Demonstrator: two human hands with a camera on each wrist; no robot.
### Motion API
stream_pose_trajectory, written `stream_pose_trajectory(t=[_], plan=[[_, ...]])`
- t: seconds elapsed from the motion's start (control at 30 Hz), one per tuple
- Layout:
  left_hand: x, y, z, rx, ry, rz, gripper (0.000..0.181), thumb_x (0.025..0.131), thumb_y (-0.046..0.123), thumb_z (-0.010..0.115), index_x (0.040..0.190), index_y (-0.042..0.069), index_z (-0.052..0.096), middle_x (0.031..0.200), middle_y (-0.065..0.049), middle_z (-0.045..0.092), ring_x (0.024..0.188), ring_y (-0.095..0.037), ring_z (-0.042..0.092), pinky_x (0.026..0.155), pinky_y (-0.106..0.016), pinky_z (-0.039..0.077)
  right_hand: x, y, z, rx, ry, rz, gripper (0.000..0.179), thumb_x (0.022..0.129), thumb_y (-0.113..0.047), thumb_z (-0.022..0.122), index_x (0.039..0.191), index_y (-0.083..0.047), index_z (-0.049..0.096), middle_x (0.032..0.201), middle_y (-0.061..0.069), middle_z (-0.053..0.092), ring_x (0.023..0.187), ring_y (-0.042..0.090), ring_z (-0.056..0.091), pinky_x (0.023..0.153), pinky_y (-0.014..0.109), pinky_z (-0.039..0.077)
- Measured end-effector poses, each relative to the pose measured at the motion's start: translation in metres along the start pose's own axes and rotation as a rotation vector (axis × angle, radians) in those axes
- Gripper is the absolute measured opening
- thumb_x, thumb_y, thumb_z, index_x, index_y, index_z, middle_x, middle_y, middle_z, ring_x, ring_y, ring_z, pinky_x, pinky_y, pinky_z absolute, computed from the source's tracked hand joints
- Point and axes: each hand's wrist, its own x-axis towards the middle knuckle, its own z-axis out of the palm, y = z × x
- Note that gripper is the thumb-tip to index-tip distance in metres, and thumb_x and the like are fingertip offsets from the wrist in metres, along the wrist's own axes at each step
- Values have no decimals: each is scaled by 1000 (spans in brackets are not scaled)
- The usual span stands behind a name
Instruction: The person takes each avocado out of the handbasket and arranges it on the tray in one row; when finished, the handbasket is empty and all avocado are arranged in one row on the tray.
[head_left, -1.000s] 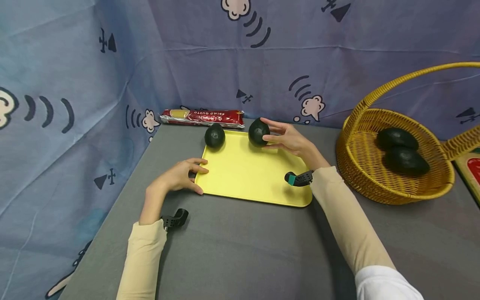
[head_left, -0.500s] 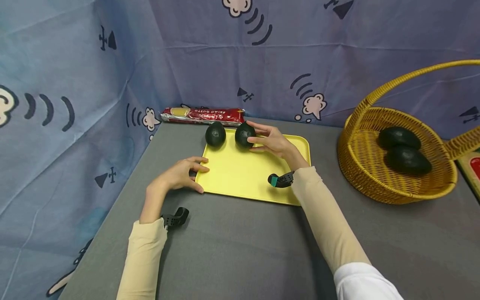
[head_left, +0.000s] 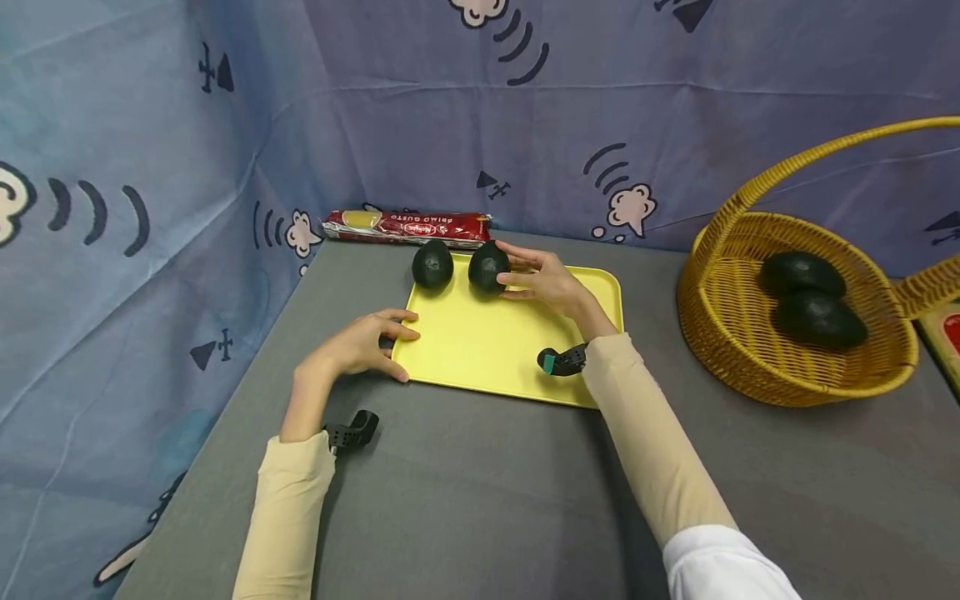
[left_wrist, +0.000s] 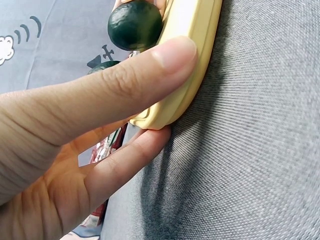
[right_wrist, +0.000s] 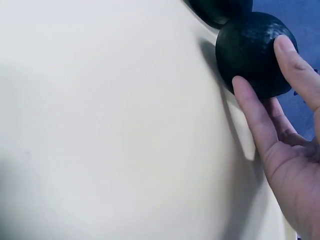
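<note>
A yellow tray [head_left: 480, 342] lies on the grey table, a dark green avocado [head_left: 432, 265] at its back left corner. To the right of that one, my right hand [head_left: 551, 283] grips a second avocado [head_left: 487, 268] at the tray's back edge. Its fingertips lie against the fruit's sides in the right wrist view, where the held avocado [right_wrist: 255, 55] overlaps the other one. My left hand [head_left: 363, 346] holds the tray's left end; in the left wrist view the thumb presses on the rim [left_wrist: 200, 65] and a finger sits under the corner.
Behind the tray lies a red packet [head_left: 408, 227] along the blue cloth backdrop [head_left: 450, 125]. On the right stands a yellow wicker basket [head_left: 705, 333] with a tall handle and two avocados [head_left: 817, 319] inside. A red-patterned board [head_left: 947, 333] shows at the right edge.
My right hand has moved left with its avocado, closer to the one at the corner, then stays nearly still. My left hand keeps its place on the tray.
</note>
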Motion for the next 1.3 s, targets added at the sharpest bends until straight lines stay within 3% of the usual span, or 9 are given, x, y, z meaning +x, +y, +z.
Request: stream_pose_trajectory(t=[0.47, 0.7, 0.9, 1.3], plan=[[1, 3, 2, 6, -10, 9, 63, 69, 10, 86, 124, -5, 62, 145, -15, 43, 133, -33, 38, 91, -40, 49, 5, 3, 8, 74, -25, 22, 62, 92, 6, 56, 148, -15, 38, 151, 19, 25, 135, 33, 35, 93, 47, 47], [-1, 3, 3, -22, -11, 4, 62, 69, 8, 86, 124, -6, 61, 145, -16, 42, 131, -33, 40, 87, -37, 50, 8, 7, 12, 80, -1, 18, 61, 92, 4, 57, 147, -18, 41, 151, 17, 27, 133, 31, 39, 90, 45, 50], [-1, 0, 2, -13, -5, 0, 62, 69, 9, 86, 124, -5, 62, 145, -15, 42, 132, -32, 38, 87, -37, 50, 12, 6, 15, 100, -5, 9, 60, 93, 5, 56, 147, -17, 42, 153, 17, 24, 138, 29, 32, 89, 44, 50], [2, 0, 0, -37, -5, -24, 62, 69, 9, 86, 125, -4, 62, 146, -14, 41, 134, -32, 36, 91, -39, 49, 12, -4, 10, 61, -31, 33, 63, 92, 6, 56, 148, -15, 37, 154, 20, 22, 134, 35, 38, 95, 47, 46]])
